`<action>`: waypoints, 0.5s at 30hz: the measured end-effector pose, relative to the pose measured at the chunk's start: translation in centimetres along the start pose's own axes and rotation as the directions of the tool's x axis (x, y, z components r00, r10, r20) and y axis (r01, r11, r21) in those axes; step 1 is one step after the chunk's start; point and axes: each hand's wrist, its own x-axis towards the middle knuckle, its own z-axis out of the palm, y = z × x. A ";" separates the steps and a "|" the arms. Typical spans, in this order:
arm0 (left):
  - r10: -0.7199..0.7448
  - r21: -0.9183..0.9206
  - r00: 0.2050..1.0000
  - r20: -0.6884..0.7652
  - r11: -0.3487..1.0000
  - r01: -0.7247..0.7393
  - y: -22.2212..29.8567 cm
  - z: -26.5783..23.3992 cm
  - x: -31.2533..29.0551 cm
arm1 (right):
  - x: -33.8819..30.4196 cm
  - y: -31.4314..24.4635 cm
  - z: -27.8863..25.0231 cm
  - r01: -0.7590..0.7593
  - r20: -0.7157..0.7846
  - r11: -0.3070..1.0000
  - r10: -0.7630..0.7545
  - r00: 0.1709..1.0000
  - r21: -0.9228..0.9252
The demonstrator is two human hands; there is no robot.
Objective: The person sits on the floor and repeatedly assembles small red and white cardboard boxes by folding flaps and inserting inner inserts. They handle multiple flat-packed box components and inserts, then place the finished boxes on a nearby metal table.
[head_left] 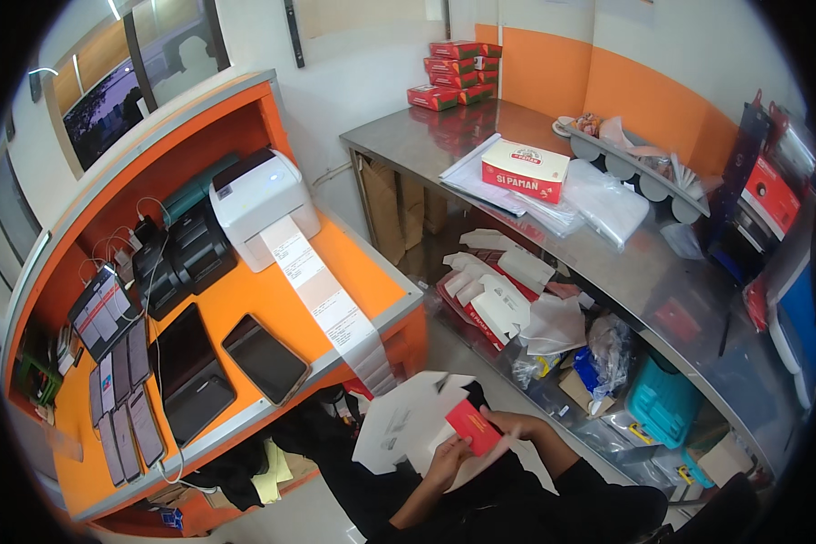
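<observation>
Over my lap lies a partly folded carton [392, 424], its white inside wide on the left and a red panel [473, 426] on the right. My left hand [448, 462] is closed on the lower edge of the red panel, thumb on top. My right hand [514, 424] grips the panel's upper right side with fingers curled. A notched flap stands at the carton's upper edge. The part of the carton beneath my hands is hidden by them and by my dark clothing.
Left, an orange counter [217, 290] holds a white label printer [263, 204] with a long paper strip [335, 313], a tablet [188, 367] and several phones. Right, a steel table [625, 290] bears a finished red-and-white box [526, 170]; flattened cartons [494, 304] fill the shelf below.
</observation>
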 end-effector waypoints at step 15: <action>0.111 -0.391 0.982 -0.154 0.906 -0.164 0.7 1.3 0.3 | -2.9 -1.9 8.3 0.014 -0.320 0.382 -0.792 0.519 -0.924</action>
